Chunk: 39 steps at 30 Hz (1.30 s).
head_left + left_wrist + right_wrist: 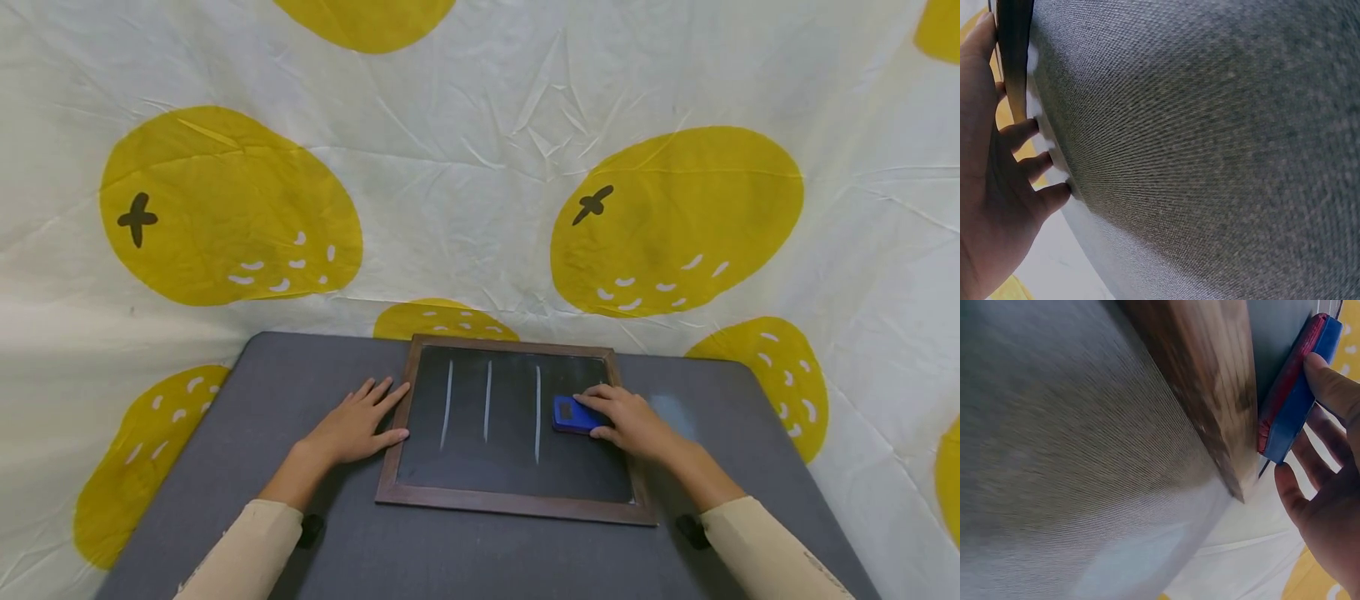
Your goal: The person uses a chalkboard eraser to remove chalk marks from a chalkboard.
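Note:
A small blackboard [465, 467] in a brown wooden frame [517, 504] lies on the grey table, with three upright chalk lines [537, 417] on it. My right hand [630, 421] grips a blue eraser [567, 412] by its sides, on the board just right of the rightmost line. In the right wrist view the blue eraser [1300, 394] shows a red underside, its felt close against the board. My left hand [356, 425] is spread at the frame's left edge, thumb and index finger touching the wood and the other fingers on the table.
The grey table [450, 558] extends around the board, with a pale smudge [672, 412] right of it. Behind the table hangs a white cloth [465, 167] with large yellow fruit shapes.

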Tool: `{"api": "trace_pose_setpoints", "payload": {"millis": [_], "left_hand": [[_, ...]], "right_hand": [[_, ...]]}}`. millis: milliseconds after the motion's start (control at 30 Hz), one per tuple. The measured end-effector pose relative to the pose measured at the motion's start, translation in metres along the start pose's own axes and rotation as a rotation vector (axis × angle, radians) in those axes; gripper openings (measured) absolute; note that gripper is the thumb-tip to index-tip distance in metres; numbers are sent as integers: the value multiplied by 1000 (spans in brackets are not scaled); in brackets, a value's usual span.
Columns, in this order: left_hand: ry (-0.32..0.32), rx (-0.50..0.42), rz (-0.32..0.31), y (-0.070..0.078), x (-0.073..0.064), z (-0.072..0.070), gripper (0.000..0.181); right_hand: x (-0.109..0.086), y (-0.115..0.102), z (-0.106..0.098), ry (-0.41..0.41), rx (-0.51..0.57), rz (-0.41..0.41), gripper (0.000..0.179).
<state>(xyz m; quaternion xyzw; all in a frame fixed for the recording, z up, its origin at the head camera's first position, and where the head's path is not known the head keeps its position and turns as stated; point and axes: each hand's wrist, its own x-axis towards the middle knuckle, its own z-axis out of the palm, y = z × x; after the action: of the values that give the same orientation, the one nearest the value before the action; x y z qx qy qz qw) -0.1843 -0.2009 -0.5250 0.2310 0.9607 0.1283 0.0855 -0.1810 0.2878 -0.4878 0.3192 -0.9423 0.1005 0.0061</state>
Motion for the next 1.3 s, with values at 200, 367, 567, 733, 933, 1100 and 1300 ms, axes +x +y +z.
{"api": "trace_pose_setpoints", "payload": {"millis": [200, 367, 567, 733, 933, 1100, 1300], "left_hand": [[1, -3, 4, 1, 1, 1, 82], [-1, -5, 8, 1, 1, 2, 82], [-3, 1, 5, 0, 1, 3, 82], [-7, -3, 6, 2, 2, 2, 82], [-7, -8, 2, 2, 3, 0, 83], [-6, -8, 1, 1, 3, 1, 83], [-8, -3, -5, -1, 3, 1, 83]], "right_hand": [[22, 14, 0, -30, -15, 85, 57], [38, 25, 2, -38, -35, 108, 58], [55, 37, 3, -17, -45, 110, 57], [64, 45, 3, 9, -30, 86, 57], [71, 50, 1, -13, 4, 72, 54], [78, 49, -4, -70, 42, 93, 53], [83, 48, -13, -145, 83, 119, 53]]}}
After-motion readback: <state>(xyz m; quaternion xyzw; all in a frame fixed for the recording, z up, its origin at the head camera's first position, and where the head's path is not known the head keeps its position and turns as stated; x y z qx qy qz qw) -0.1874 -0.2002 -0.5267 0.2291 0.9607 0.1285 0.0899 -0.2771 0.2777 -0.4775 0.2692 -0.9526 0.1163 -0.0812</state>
